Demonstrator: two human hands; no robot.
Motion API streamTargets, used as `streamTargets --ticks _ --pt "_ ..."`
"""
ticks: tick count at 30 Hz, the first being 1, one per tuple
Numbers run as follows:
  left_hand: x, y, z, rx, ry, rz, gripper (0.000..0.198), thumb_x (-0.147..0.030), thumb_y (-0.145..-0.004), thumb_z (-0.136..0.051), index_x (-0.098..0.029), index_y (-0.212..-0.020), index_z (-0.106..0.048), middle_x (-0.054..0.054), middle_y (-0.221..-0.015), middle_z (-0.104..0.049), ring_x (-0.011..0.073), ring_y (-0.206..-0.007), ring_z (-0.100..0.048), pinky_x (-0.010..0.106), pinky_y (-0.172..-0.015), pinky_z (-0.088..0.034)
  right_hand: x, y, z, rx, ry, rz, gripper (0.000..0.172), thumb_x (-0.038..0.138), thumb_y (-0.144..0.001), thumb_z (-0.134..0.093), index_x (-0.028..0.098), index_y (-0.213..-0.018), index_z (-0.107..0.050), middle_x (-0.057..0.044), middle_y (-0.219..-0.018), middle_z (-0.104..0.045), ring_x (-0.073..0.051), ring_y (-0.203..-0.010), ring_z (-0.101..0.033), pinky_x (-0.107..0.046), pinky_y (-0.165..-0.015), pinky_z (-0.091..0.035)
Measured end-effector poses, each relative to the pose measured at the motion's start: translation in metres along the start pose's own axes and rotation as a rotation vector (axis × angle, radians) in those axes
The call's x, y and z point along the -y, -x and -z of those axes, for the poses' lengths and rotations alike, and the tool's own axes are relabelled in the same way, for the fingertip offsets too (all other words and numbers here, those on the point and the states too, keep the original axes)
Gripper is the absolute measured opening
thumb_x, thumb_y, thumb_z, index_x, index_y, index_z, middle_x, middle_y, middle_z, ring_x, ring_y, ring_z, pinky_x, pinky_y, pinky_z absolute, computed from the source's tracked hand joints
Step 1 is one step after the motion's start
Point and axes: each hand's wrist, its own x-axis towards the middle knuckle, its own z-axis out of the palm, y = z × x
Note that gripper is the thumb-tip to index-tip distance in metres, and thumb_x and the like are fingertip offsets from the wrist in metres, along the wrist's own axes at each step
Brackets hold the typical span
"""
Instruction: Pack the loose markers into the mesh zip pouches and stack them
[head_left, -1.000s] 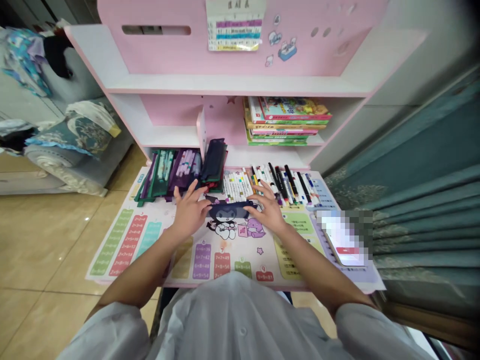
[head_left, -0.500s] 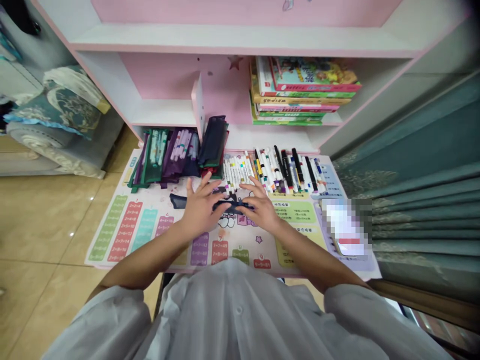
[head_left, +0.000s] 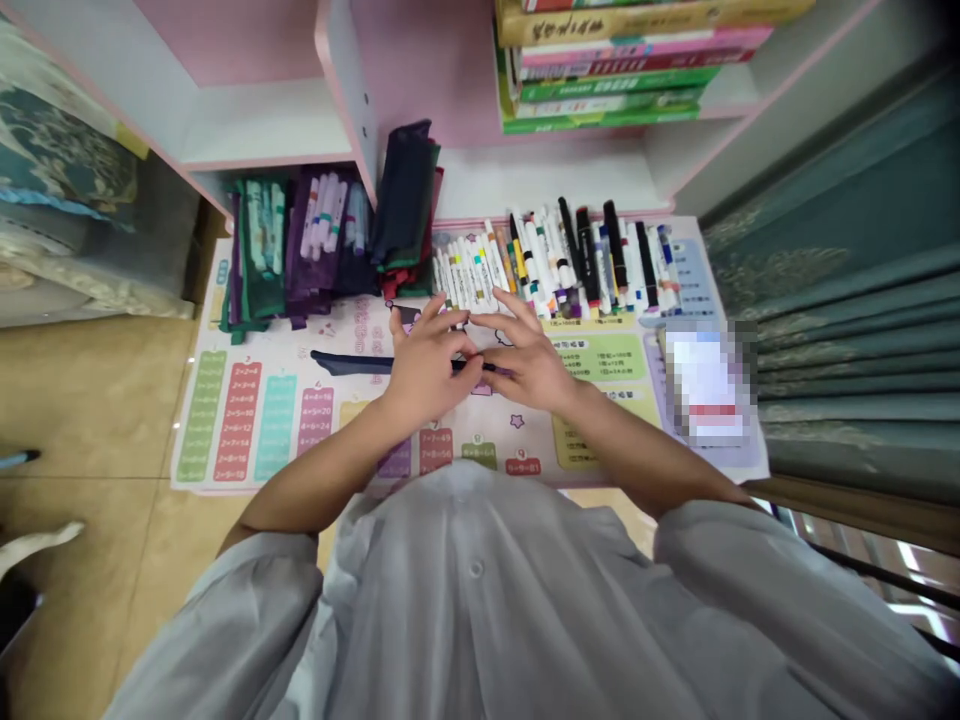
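Closer together than a half-second earlier, left hand (head_left: 426, 368) and right hand (head_left: 537, 362) pinch the right end of a narrow, navy-blue fabric pouch (head_left: 352, 364); its long axis runs left–right above the printed pastel mat (head_left: 536, 442), free length beyond the left hand.

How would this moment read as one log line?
left hand: holds dark blue strip | right hand: at strip's right end | beyond hands: loose markers, stacked books

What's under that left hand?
A dark blue strip sticks out on both sides of the left hand, over the printed mat. The hand covers part of the strip and some mat; anything else there can't be seen.
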Motion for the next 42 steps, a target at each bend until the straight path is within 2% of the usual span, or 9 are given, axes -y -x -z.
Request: streamTargets --ticks 5,10,15,21,30,42 --pt "0.0 0.001 -0.001 -0.034 0.001 -0.017 0.015 -0.034 -0.082 -0.064 -0.024 -0.071 -0.066 0.003 -0.128 -0.066 0.0332 -0.139 -0.042 0.066 -0.118 -0.01 0.001 -0.001 -0.003 -0.005 0.002 -0.01 0.015 0.036 -0.087 -0.062 0.026 -0.083 -0.073 -0.003 -0.135 -0.058 -0.034 -0.146 -0.027 -0.061 -0.116 -0.031" --pt "0.003 0.001 -0.005 -0.069 -0.031 -0.033 0.013 -0.03 -0.077 -0.067 -0.023 -0.067 -0.064 0.003 -0.128 -0.066 0.034 -0.14 -0.04 0.067 -0.117 -0.006 -0.001 0.0 -0.005 -0.013 -0.011 0.016 0.016 0.03 -0.086 -0.061 0.023 -0.076 -0.07 -0.003 -0.137 -0.056 -0.034 -0.147 -0.027 -0.059 -0.117 -0.03" --pt "0.004 0.001 -0.005 -0.059 -0.048 -0.09 0.017 -0.036 -0.077 -0.069 -0.023 -0.067 -0.064 0.004 -0.13 -0.064 0.0355 -0.142 -0.037 0.066 -0.117 -0.006 -0.002 0.001 -0.006 -0.042 0.013 0.045 0.017 0.03 -0.086 -0.06 0.023 -0.074 -0.069 -0.003 -0.136 -0.056 -0.033 -0.146 -0.027 -0.057 -0.116 -0.034" --pt "0.001 0.004 -0.002 -0.085 -0.038 -0.009 0.012 -0.027 -0.079 -0.062 -0.023 -0.067 -0.063 0.002 -0.128 -0.066 0.0333 -0.14 -0.04 0.066 -0.118 -0.003 0.0 -0.001 -0.003 0.006 0.021 -0.007 0.015 0.034 -0.088 -0.061 0.025 -0.082 -0.072 -0.003 -0.135 -0.058 -0.035 -0.145 -0.029 -0.06 -0.117 -0.029" --pt "0.005 0.006 0.005 -0.028 -0.022 0.04 0.01 -0.024 -0.078 -0.06 -0.022 -0.068 -0.062 0.003 -0.133 -0.063 0.0343 -0.144 -0.034 0.069 -0.116 -0.004 0.001 -0.002 -0.001 -0.027 0.008 0.0 0.014 0.038 -0.087 -0.064 0.026 -0.089 -0.071 -0.004 -0.134 -0.058 -0.035 -0.145 -0.031 -0.06 -0.115 -0.033" --pt "0.009 0.007 0.01 -0.007 -0.011 0.021 0.014 -0.023 -0.079 -0.059 -0.02 -0.065 -0.06 0.004 -0.136 -0.061 0.0341 -0.144 -0.033 0.068 -0.117 -0.007 0.003 -0.003 -0.001 -0.026 0.025 0.007 0.018 0.041 -0.089 -0.062 0.026 -0.083 -0.071 -0.004 -0.131 -0.06 -0.035 -0.144 -0.032 -0.061 -0.113 -0.032"
